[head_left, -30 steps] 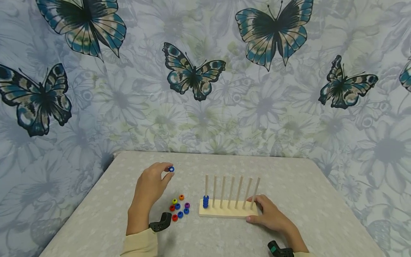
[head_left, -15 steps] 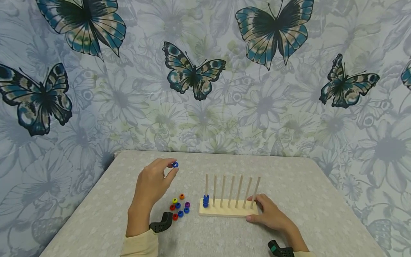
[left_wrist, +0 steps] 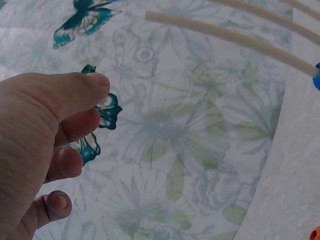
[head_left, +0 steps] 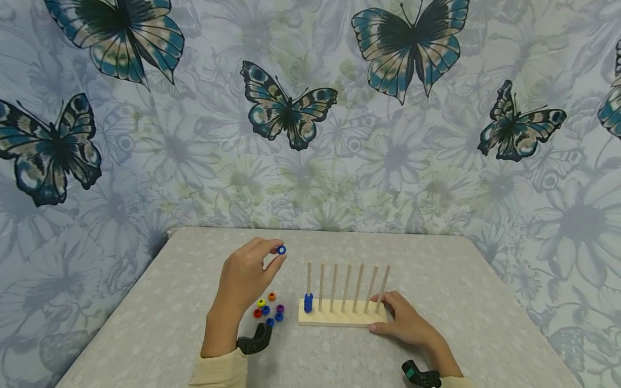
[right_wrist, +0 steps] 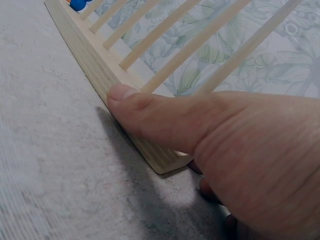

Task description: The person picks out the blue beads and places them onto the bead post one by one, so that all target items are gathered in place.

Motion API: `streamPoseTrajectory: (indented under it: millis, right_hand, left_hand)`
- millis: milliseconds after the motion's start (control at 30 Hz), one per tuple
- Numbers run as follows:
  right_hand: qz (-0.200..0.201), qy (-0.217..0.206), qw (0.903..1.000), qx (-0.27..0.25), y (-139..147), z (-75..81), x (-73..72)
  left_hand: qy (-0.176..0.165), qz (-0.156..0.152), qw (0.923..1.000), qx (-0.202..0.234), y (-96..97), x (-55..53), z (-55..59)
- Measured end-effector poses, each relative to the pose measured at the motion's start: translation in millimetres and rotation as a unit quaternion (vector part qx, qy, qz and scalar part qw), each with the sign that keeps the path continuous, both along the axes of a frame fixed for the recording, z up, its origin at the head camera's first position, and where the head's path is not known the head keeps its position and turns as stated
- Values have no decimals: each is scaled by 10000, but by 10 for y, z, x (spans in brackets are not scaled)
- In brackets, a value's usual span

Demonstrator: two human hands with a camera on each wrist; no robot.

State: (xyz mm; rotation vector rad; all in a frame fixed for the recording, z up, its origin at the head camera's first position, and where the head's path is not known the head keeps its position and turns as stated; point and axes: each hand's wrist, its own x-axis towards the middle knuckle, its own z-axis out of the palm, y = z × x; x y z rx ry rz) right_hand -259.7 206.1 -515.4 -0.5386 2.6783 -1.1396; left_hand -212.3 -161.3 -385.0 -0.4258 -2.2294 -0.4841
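My left hand (head_left: 246,275) pinches a blue bead (head_left: 281,250) between thumb and forefinger, raised above the table to the left of the pegs; its hole faces the head camera. In the left wrist view that bead is hidden behind the thumb. A wooden peg board (head_left: 339,320) carries a row of several upright pegs. Blue beads (head_left: 308,303) are stacked on its leftmost peg, while the other pegs are bare. My right hand (head_left: 405,320) grips the board's right end, with the thumb (right_wrist: 145,112) along the near edge.
Several loose beads lie on the table left of the board, among them a yellow bead (head_left: 261,303), an orange bead (head_left: 271,296) and a purple bead (head_left: 280,309). A cloth (head_left: 194,269) covers the table. Behind stands a butterfly-patterned wall (head_left: 301,183).
My left hand has moved right and slightly up with the blue bead, closer to the leftmost peg. The right hand keeps its grip on the board. The head view has shifted slightly.
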Motion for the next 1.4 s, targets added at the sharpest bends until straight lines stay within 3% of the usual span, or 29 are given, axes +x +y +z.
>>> streamPoseTrajectory:
  millis: [233, 767, 1400]
  right_hand:
    - [-73, 13, 10000, 43, -27, 10, 0]
    - [-103, -24, 9999, 51, -55, 37, 20]
    - [-103, -37, 9999, 66, -20, 34, 36]
  left_hand:
    - [12, -391, 9991, -137, 151, -36, -11]
    - [240, -744, 9966, -275, 321, -44, -40]
    - [9, -756, 9961, -455, 399, -61, -86]
